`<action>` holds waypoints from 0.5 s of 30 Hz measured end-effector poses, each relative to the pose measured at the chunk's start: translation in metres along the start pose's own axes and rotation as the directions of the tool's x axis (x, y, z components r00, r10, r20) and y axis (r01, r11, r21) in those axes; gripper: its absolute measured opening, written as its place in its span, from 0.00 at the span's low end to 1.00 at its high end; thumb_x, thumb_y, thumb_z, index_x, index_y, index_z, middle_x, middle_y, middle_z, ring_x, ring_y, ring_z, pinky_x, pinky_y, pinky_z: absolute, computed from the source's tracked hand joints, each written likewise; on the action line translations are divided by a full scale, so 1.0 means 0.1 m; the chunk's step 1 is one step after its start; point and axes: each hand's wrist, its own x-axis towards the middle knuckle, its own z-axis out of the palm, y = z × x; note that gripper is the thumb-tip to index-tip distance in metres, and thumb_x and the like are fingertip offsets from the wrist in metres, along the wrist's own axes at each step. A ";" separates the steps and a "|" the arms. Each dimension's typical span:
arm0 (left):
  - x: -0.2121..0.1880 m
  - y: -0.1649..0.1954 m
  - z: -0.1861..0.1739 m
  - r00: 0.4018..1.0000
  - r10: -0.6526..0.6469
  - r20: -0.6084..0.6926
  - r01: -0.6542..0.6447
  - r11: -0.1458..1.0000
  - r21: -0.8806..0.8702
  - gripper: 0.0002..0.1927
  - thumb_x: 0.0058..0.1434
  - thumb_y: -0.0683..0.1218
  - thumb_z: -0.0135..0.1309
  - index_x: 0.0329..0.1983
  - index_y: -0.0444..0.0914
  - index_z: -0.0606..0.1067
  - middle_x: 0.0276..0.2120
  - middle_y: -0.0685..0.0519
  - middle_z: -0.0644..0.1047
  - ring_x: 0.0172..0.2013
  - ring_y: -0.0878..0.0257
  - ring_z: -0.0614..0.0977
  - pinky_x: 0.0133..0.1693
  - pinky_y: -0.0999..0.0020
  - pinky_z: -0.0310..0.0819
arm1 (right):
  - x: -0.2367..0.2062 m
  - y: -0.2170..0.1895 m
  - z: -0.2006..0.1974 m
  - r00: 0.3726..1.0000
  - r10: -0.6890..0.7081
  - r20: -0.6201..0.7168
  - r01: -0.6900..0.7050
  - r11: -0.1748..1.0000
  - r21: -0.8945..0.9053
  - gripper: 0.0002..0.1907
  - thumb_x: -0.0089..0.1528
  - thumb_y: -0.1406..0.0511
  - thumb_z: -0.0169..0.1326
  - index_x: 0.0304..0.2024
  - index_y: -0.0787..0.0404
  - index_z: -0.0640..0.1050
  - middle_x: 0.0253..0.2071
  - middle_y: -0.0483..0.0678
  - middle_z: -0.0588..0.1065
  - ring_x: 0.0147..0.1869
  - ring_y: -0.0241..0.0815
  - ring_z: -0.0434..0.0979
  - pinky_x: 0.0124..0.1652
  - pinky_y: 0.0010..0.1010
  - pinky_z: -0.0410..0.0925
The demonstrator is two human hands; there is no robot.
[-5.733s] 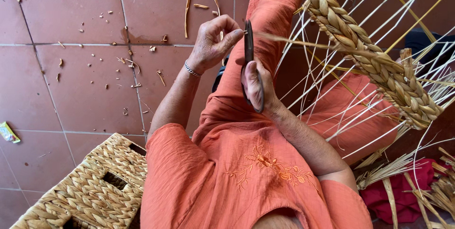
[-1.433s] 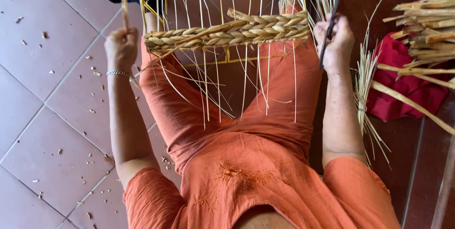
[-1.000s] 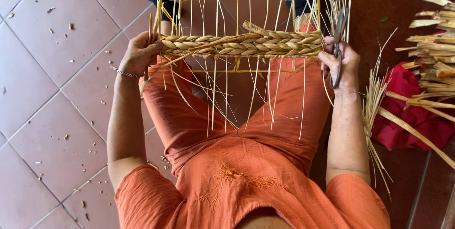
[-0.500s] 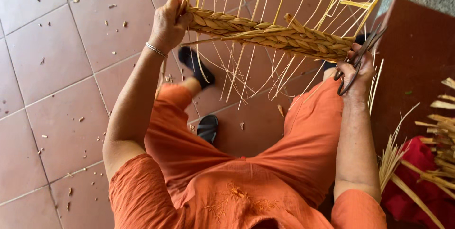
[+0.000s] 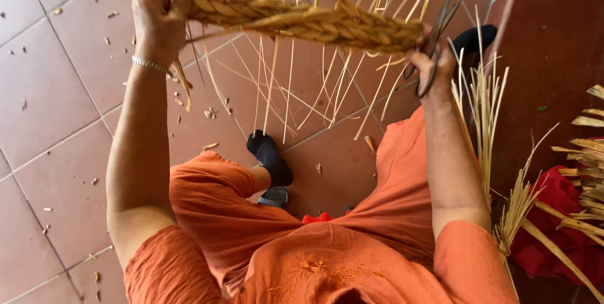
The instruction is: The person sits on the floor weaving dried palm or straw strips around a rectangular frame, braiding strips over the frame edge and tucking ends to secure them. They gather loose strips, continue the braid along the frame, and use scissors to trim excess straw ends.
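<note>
Braided rim (image 5: 302, 21) now lifted higher and tilted, left hand (image 5: 157, 18) clamped on its end, right hand (image 5: 431, 65) closed around scissors (image 5: 437, 43) at the other end; trimming stray strands, next cut needs blades on a strand

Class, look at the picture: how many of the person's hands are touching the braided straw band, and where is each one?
2. The left hand grips the braided straw band at its left end; the right hand, holding scissors, touches its right end.
</note>
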 end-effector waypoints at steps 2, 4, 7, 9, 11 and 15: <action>0.05 -0.22 0.09 0.996 -0.090 0.002 0.090 0.991 -0.098 0.03 0.72 0.32 0.53 0.44 0.31 0.75 0.36 0.54 0.79 0.37 0.70 0.79 0.41 0.73 0.78 | 0.17 0.08 0.00 0.999 -0.038 -0.010 0.038 0.998 0.041 0.27 0.63 0.74 0.60 0.65 0.68 0.72 0.46 0.46 0.75 0.44 0.36 0.81 0.43 0.25 0.78; 0.06 -0.48 0.26 0.983 -0.185 -0.011 0.181 0.970 -0.162 0.03 0.72 0.33 0.54 0.41 0.31 0.75 0.34 0.56 0.79 0.35 0.72 0.78 0.39 0.74 0.77 | 0.40 0.14 0.00 0.999 -0.031 -0.011 0.031 1.000 -0.004 0.26 0.64 0.74 0.61 0.65 0.68 0.73 0.43 0.47 0.76 0.40 0.37 0.81 0.37 0.23 0.72; 0.01 -0.86 0.52 0.949 -0.307 -0.069 0.292 0.942 -0.166 0.04 0.71 0.35 0.57 0.38 0.32 0.76 0.31 0.58 0.79 0.32 0.72 0.77 0.35 0.75 0.76 | 0.71 0.24 0.05 1.000 -0.015 0.026 0.015 1.000 0.006 0.24 0.65 0.73 0.61 0.63 0.67 0.73 0.45 0.47 0.78 0.38 0.38 0.82 0.33 0.22 0.69; -0.01 -1.07 0.67 0.938 -0.327 -0.118 0.313 0.942 -0.120 0.03 0.69 0.35 0.57 0.38 0.32 0.76 0.30 0.57 0.79 0.31 0.72 0.76 0.34 0.74 0.75 | 0.89 0.32 0.08 0.997 -0.004 0.080 0.001 0.999 0.041 0.21 0.66 0.74 0.59 0.61 0.67 0.74 0.47 0.48 0.80 0.40 0.38 0.82 0.32 0.21 0.68; 0.00 -1.25 0.80 0.939 -0.310 -0.148 0.304 0.951 -0.060 0.03 0.68 0.36 0.58 0.38 0.32 0.77 0.30 0.57 0.81 0.30 0.72 0.78 0.34 0.73 0.76 | 1.05 0.42 0.12 0.989 0.012 0.150 -0.023 0.997 0.074 0.17 0.66 0.75 0.57 0.58 0.67 0.75 0.50 0.49 0.82 0.42 0.38 0.83 0.32 0.20 0.66; 0.06 -1.57 0.97 0.928 -0.323 -0.184 0.328 0.945 -0.002 0.03 0.68 0.37 0.59 0.37 0.32 0.77 0.29 0.55 0.82 0.30 0.70 0.80 0.34 0.72 0.77 | 1.34 0.62 0.25 0.986 -0.035 0.164 0.023 0.997 0.077 0.14 0.69 0.77 0.58 0.56 0.66 0.75 0.45 0.46 0.78 0.40 0.37 0.81 0.35 0.21 0.69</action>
